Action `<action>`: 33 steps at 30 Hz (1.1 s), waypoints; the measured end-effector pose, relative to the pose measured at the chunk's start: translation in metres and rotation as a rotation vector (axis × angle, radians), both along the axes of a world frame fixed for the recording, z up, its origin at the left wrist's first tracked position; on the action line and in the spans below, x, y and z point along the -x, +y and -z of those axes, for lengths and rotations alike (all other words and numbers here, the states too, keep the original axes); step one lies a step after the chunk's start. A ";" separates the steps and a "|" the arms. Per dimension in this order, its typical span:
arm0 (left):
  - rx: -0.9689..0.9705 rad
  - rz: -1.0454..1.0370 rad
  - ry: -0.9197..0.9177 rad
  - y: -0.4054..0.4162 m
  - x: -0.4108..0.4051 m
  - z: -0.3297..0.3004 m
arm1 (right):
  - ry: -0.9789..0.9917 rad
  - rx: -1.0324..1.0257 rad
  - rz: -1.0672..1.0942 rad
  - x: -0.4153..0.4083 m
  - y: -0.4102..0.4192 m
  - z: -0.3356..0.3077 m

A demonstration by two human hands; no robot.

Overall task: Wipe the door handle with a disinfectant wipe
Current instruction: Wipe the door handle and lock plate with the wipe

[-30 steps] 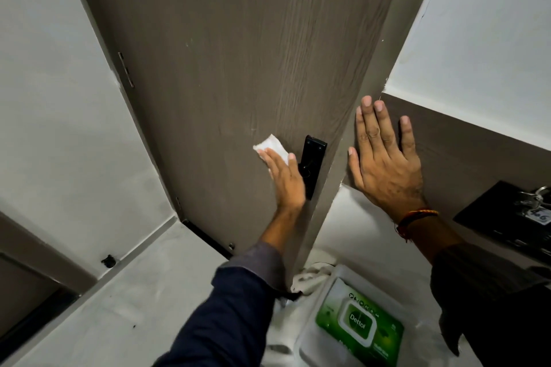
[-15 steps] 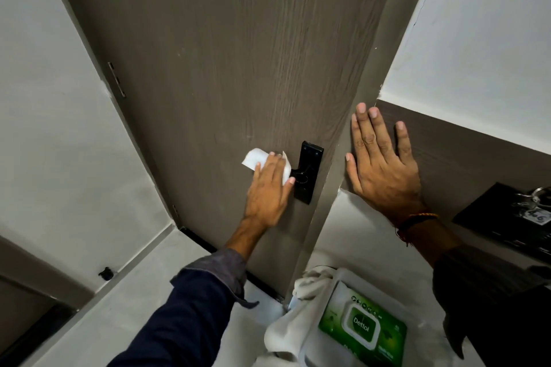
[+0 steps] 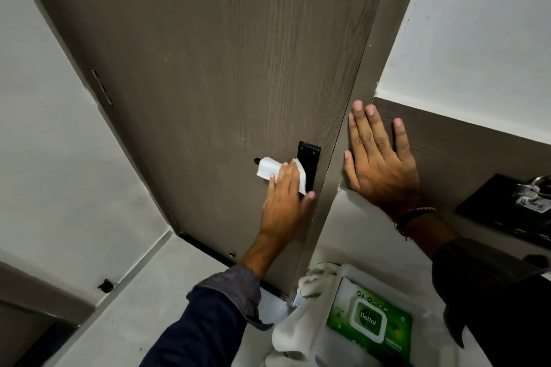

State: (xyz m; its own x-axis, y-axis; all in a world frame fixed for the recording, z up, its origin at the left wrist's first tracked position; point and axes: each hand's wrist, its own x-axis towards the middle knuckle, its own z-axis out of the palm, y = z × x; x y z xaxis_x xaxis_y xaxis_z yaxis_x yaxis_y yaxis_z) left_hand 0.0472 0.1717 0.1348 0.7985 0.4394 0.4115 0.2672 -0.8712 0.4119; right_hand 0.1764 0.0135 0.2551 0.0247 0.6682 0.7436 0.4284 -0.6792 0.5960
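Observation:
A black door handle with a tall backplate (image 3: 309, 158) sits near the right edge of a grey-brown wooden door (image 3: 226, 68). The lever's dark tip (image 3: 255, 160) pokes out to the left of a white disinfectant wipe (image 3: 268, 171) wrapped over the lever. My left hand (image 3: 286, 205) is closed around the wipe and the lever beneath it, thumb under the backplate. My right hand (image 3: 378, 164) lies flat, fingers spread, against the dark wall panel just right of the door frame.
A green Dettol wipes pack (image 3: 369, 322) lies on white cloth (image 3: 298, 328) below the handle. A black tray with keys (image 3: 512, 208) rests on a ledge at the right. White walls flank the door; a small black doorstop (image 3: 105, 285) sits at the lower left.
My left hand slid from the door face left of the handle onto the lever, and the wipe is now wrapped over it. My right hand stayed flat on the wall.

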 end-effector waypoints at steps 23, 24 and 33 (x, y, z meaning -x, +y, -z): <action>-0.148 0.383 0.056 0.067 0.028 -0.017 | 1.261 -0.236 -0.126 0.122 0.053 0.078; -0.173 0.433 0.058 0.070 0.028 -0.019 | 1.505 -0.471 -0.080 0.131 0.069 0.081; 0.047 0.670 0.253 0.097 0.029 -0.030 | 2.026 -1.336 -0.229 0.122 0.109 0.067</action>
State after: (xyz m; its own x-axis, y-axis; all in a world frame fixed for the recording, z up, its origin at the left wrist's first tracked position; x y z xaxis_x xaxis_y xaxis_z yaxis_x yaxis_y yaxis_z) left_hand 0.0177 0.2688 0.1650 0.9712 -0.1657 0.1710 -0.2266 -0.8642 0.4492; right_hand 0.0545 0.1227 0.1883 0.9574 0.1640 -0.2375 -0.2291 -0.0687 -0.9710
